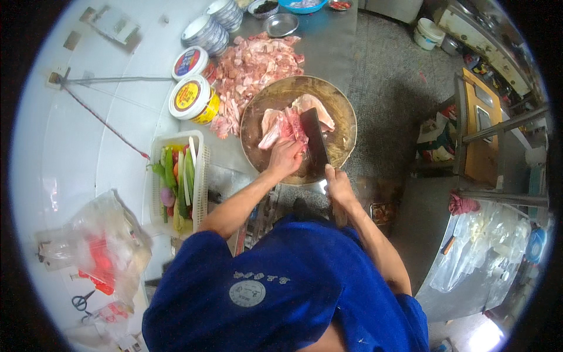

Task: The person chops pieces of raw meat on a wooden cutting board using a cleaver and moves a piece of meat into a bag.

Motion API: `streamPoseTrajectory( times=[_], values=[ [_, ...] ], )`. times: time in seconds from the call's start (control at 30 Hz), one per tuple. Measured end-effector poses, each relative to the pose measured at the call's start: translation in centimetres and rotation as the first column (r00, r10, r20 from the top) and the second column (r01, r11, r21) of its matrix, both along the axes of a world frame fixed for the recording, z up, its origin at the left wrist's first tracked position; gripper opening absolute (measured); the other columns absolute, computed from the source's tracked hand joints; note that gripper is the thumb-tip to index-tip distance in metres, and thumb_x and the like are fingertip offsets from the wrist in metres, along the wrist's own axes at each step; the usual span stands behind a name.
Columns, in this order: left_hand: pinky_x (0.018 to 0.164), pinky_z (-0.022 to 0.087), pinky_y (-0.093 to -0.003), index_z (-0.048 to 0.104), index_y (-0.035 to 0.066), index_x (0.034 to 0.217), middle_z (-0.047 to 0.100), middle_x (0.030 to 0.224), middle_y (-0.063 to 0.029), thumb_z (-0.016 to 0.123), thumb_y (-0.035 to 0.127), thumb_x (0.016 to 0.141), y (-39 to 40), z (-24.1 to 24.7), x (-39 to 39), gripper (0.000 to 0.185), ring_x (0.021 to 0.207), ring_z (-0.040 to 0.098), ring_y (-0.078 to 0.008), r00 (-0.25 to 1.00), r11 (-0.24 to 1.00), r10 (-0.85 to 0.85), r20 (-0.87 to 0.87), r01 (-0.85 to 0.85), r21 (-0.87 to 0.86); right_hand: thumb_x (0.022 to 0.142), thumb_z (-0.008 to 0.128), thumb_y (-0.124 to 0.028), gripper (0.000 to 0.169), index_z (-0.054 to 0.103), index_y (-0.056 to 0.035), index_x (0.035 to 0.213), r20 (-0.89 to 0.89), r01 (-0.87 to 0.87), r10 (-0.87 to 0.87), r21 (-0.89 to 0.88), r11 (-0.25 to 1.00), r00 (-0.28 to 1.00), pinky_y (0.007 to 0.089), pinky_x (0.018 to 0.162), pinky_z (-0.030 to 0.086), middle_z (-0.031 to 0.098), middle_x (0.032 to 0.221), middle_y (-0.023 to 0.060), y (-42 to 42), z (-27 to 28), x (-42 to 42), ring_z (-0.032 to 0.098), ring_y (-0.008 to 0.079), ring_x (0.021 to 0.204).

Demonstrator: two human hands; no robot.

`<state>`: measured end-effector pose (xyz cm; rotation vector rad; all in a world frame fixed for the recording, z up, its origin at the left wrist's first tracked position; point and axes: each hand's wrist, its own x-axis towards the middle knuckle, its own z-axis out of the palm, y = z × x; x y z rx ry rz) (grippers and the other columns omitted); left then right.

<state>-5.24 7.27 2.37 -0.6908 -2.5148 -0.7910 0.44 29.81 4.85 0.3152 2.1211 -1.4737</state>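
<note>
A piece of raw poultry (273, 125) lies opened out on a round wooden chopping block (258, 155). My left hand (286, 157) grips its near end, fingers curled over the pink flesh. In my right hand (339, 187) is the handle of a dark-bladed cleaver (315, 138). The blade rests along the right side of the meat, its tip pointing away from me; whether it has cut in there I cannot tell. A paler, skin-covered part (313, 110) of the bird lies behind and to the right of the blade.
Chopped raw meat (259, 64) is heaped beyond the block on the metal table (327, 53). Left of it stand two lidded tubs (188, 97) and stacked bowls (204, 35). A vegetable basket (201, 176) sits nearer on the left. A metal dish (281, 25) lies at the back.
</note>
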Motion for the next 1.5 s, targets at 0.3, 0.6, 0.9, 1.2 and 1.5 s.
streamPoseTrajectory(
  times=[0.3, 0.6, 0.9, 1.2, 1.5],
  values=[
    [0.058, 0.041, -0.019, 0.061, 0.004, 0.084, 0.057, 0.075, 0.0041, 0.066, -0.008, 0.081, -2.7, 2.1, 2.9, 0.013, 0.065, 0.052, -0.0013, 0.872, 0.68, 0.084, 0.483, -0.405, 0.612, 0.107, 0.044, -0.046, 0.054, 0.057, 0.0043, 0.095, 0.041, 0.059, -0.054, -0.108, 0.992, 0.998, 0.0396, 0.046, 0.048, 0.06, 0.064, 0.0116, 1.1, -1.0, 1.1, 0.059, 0.0233, 0.048],
    [0.069, 0.043, -0.0199, 0.056, 0.006, 0.083, 0.054, 0.078, 0.0037, 0.063, -0.011, 0.082, 4.4, 10.8, 1.7, 0.018, 0.071, 0.051, -0.0043, 0.792, 0.46, -0.292, 0.536, -0.376, 0.805, 0.107, 0.047, -0.043, 0.044, 0.054, -0.0021, 0.092, -0.067, 0.237, -0.234, 0.028, 0.971, 0.97, 0.0339, 0.049, 0.044, 0.058, 0.064, 0.0066, 11.0, 3.5, 12.5, 0.056, 0.016, 0.051],
    [0.064, 0.049, -0.0222, 0.06, 0.005, 0.092, 0.064, 0.083, 0.0013, 0.07, -0.002, 0.087, 26.3, 2.4, 5.2, 0.013, 0.074, 0.059, -0.006, 0.314, 0.644, -0.747, 0.586, 0.12, 0.756, 0.108, 0.047, -0.042, 0.046, 0.051, -0.0032, 0.084, -0.057, 0.761, -0.769, 0.209, 0.614, 0.636, 0.031, 0.048, 0.04, 0.048, 0.061, 0.0014, 15.7, 4.5, 27.9, 0.048, 0.0118, 0.054],
    [0.087, 0.056, -0.0428, 0.073, 0.005, 0.099, 0.074, 0.101, -0.0151, 0.064, 0.001, 0.079, 44.4, -4.3, 11.8, 0.022, 0.101, 0.07, -0.0331, 0.213, 0.533, -0.553, 0.806, 0.833, 0.145, 0.107, 0.045, -0.05, 0.047, 0.048, -0.0076, 0.086, -0.099, 0.971, -0.969, 0.102, 0.217, 0.227, 0.03, 0.037, 0.04, 0.048, 0.057, 0.002, 13.0, -0.2, 36.1, 0.047, 0.0123, 0.043],
    [0.096, 0.054, -0.0423, 0.074, 0.007, 0.106, 0.072, 0.117, -0.0175, 0.067, 0.003, 0.079, 52.4, -4.4, 13.0, 0.029, 0.112, 0.067, -0.035, 0.224, 0.407, -0.592, 0.774, 0.912, 0.047, 0.108, 0.044, -0.044, 0.044, 0.048, -0.0066, 0.086, 0.006, 0.996, -0.997, 0.06, 0.072, 0.072, 0.0309, 0.044, 0.044, 0.052, 0.061, 0.0034, 12.3, -0.6, 35.6, 0.052, 0.014, 0.048]
  ],
)
